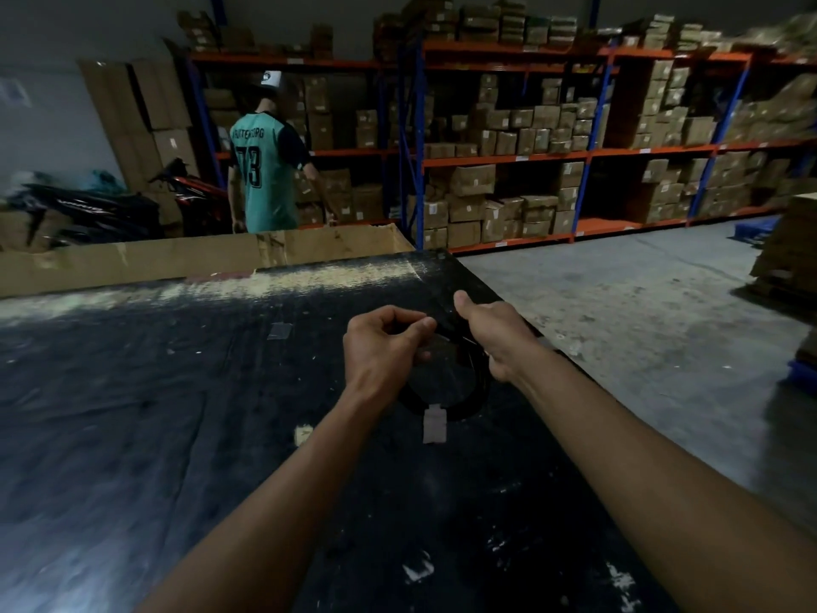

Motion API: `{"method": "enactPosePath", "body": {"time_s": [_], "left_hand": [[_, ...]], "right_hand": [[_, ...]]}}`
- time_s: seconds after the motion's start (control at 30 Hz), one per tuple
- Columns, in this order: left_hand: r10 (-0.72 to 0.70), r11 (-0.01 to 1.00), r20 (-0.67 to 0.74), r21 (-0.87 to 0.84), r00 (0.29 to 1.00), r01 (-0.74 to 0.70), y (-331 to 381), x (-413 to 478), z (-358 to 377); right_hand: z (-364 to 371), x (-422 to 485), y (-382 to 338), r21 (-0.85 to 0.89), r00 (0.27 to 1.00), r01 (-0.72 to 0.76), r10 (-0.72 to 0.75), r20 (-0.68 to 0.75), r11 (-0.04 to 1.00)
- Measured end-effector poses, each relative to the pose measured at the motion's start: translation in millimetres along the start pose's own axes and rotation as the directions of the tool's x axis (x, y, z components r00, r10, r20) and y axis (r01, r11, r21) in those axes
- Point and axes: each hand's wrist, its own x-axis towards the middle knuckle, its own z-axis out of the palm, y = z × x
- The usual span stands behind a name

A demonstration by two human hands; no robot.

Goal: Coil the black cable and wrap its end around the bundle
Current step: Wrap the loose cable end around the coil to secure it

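The black cable [460, 411] hangs as a round coil between my two hands, just above the dark table [177, 413]. A pale paper tag [434, 423] dangles from the bottom of the coil. My right hand [497, 334] grips the coil's right side, thumb pointing up. My left hand [382, 347] pinches a thin strand of the cable at the coil's upper left. The black cable is hard to follow against the black tabletop, and its end is hidden.
A cardboard sheet [199, 258] lies along the table's far edge. A person in a teal jersey [265, 179] stands behind it, back turned. Orange-and-blue shelves [508, 157] full of boxes line the wall. Concrete floor [641, 311] lies to the right, motorbikes [101, 210] far left.
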Motion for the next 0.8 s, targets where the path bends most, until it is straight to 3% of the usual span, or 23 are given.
{"method": "enactPosePath", "body": {"time_s": [0.17, 0.3, 0.5, 0.63, 0.8], "left_hand": [[-0.077, 0.997, -0.150, -0.010, 0.986, 0.076, 2, 7, -37], [-0.170, 0.985, -0.241, -0.051, 0.955, 0.163, 3, 15, -76], [-0.321, 0.941, -0.112, -0.153, 0.940, 0.303, -2, 14, -119], [-0.426, 0.888, -0.128, 0.131, 0.896, 0.441, -22, 2, -144], [-0.452, 0.865, -0.143, 0.168, 0.880, 0.472, -45, -5, -169]], "right_hand": [[10, -12, -1, -0.141, 0.965, 0.051, -0.013, 0.260, 0.989], [26, -23, 7, -0.218, 0.922, 0.153, -0.060, 0.383, 0.964], [64, -31, 16, -0.111, 0.962, 0.186, -0.159, 0.220, 0.976], [92, -34, 26, -0.182, 0.972, 0.209, -0.184, 0.144, 0.961], [118, -38, 44, -0.347, 0.964, 0.208, -0.132, 0.230, 0.915]]}}
